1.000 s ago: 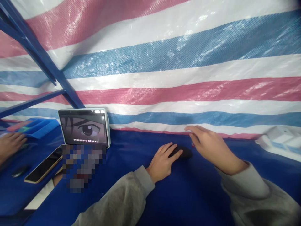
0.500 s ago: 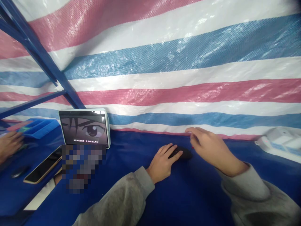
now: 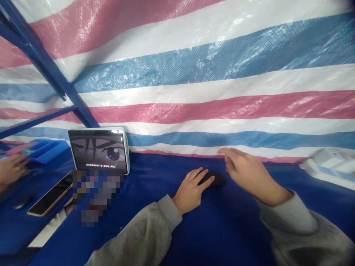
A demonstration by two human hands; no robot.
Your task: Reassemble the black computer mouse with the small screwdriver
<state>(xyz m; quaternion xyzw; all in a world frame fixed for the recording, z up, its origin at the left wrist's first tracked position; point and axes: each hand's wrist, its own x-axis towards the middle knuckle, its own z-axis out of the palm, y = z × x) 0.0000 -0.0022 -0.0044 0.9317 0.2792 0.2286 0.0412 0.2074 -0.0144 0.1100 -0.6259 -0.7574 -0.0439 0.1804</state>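
My left hand (image 3: pixel 192 191) rests its spread fingers over a black computer mouse (image 3: pixel 218 179) on the blue tabletop, steadying it from the left. My right hand (image 3: pixel 248 175) hovers just to the right of the mouse, index finger pointing left and the other fingers curled in. A small red bit (image 3: pixel 227 170) shows under the curled fingers; what it belongs to is hidden.
A tablet (image 3: pixel 98 150) playing a cartoon stands at the left, with a phone (image 3: pixel 51 195) before it. Beyond are a dark rounded object (image 3: pixel 22 202), another person's hand (image 3: pixel 12 170) and a blue tray (image 3: pixel 51 150). A blurred white object (image 3: pixel 328 168) sits at right. Striped sheeting (image 3: pixel 210 107) hangs behind.
The view has shifted very slightly. My right index finger looks a little straighter, while my left hand keeps its place on the mouse.
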